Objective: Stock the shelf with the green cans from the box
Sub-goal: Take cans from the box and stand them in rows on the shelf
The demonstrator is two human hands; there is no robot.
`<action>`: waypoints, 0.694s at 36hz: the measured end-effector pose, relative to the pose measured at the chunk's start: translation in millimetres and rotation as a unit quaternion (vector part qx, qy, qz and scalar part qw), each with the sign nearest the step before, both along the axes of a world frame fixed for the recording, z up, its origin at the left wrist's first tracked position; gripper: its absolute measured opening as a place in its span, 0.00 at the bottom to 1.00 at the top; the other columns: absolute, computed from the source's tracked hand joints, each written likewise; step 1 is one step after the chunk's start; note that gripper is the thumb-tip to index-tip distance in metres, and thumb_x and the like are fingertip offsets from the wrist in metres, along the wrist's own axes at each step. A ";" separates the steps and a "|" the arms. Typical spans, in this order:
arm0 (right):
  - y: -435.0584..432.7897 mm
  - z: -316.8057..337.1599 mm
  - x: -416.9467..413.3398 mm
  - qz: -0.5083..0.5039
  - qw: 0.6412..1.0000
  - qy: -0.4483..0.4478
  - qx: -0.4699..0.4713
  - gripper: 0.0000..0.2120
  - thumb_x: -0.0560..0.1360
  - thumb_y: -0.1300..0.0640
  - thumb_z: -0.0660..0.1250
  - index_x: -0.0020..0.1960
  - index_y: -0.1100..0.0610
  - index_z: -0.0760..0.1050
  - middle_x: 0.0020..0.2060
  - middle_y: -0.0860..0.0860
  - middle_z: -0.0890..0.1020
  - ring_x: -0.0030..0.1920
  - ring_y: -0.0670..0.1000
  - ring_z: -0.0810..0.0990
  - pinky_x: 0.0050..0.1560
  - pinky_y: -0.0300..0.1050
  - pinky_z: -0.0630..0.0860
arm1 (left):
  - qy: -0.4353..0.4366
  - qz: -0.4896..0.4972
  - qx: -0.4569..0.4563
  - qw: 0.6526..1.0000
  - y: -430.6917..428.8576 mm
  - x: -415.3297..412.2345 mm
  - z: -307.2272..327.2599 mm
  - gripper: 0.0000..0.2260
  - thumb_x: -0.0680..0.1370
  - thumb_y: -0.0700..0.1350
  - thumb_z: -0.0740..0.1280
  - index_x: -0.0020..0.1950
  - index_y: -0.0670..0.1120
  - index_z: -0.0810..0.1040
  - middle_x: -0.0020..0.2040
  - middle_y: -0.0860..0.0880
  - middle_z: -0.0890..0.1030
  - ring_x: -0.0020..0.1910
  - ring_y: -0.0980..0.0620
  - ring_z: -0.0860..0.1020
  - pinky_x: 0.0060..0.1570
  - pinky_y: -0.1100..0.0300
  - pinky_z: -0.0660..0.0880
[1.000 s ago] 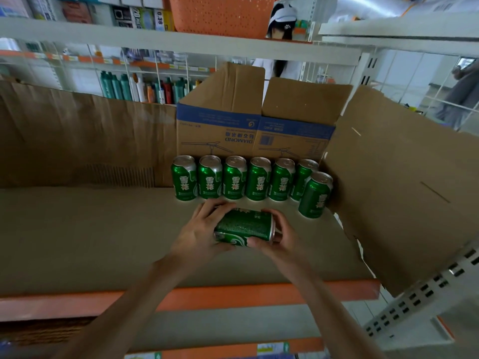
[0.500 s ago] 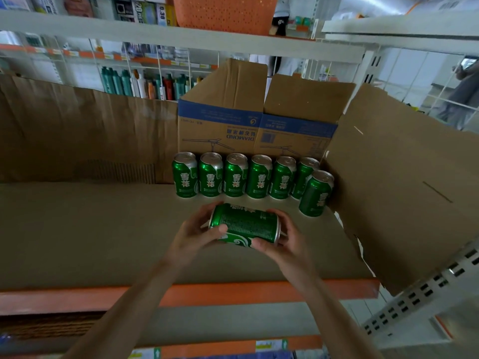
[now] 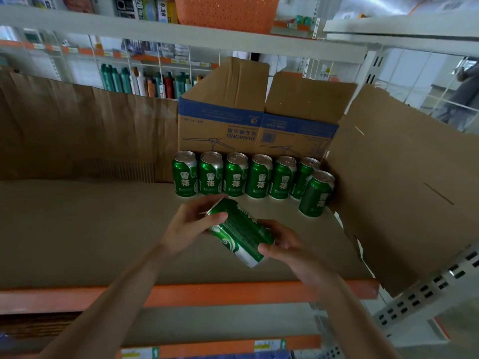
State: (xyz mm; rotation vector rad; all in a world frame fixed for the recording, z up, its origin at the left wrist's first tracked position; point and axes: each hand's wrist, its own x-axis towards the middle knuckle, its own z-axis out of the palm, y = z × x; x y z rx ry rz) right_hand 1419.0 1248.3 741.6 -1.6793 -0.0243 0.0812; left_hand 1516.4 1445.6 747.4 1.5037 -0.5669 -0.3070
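A green can lies tilted between both hands above the cardboard-lined shelf. My left hand grips its upper end, and my right hand holds its lower end. Behind it, several green cans stand upright in a row against an upside-down cardboard box. One more green can stands in front of the row's right end. The inside of the box is hidden.
Brown cardboard lines the shelf's right side and back. An orange shelf edge runs below my hands. An orange basket sits on the shelf above. Bottles fill a far shelf. A metal upright stands at right.
The can has turned from lying sideways to a diagonal tilt, its left end rising toward the row and its right end dropping toward me. Both hands stayed on it.
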 end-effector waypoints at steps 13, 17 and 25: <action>10.6 -13.1 2.1 -0.051 0.998 -0.039 0.021 0.27 0.58 0.49 0.73 0.56 0.55 0.77 0.48 0.51 0.84 0.50 0.48 0.81 0.49 0.41 0.77 | 0.000 0.022 0.011 1.000 -9.8 -5.4 4.9 0.27 0.62 0.58 0.70 0.59 0.51 0.77 0.53 0.46 0.82 0.50 0.49 0.81 0.47 0.54 0.79; 19.6 -18.6 2.9 -0.103 0.992 -0.074 0.017 0.30 0.59 0.48 0.73 0.58 0.58 0.76 0.48 0.53 0.84 0.50 0.49 0.82 0.46 0.39 0.76 | 0.042 0.073 -0.056 0.995 -19.7 -13.2 2.8 0.28 0.63 0.53 0.72 0.61 0.46 0.75 0.53 0.47 0.82 0.48 0.55 0.82 0.44 0.63 0.78; 37.5 -26.5 7.3 -0.166 0.978 -0.111 0.055 0.27 0.57 0.46 0.73 0.55 0.53 0.75 0.45 0.51 0.84 0.47 0.50 0.83 0.44 0.43 0.78 | 0.075 0.088 -0.106 0.988 -39.2 -34.2 -5.9 0.26 0.67 0.48 0.70 0.64 0.44 0.72 0.54 0.44 0.81 0.52 0.48 0.81 0.50 0.56 0.79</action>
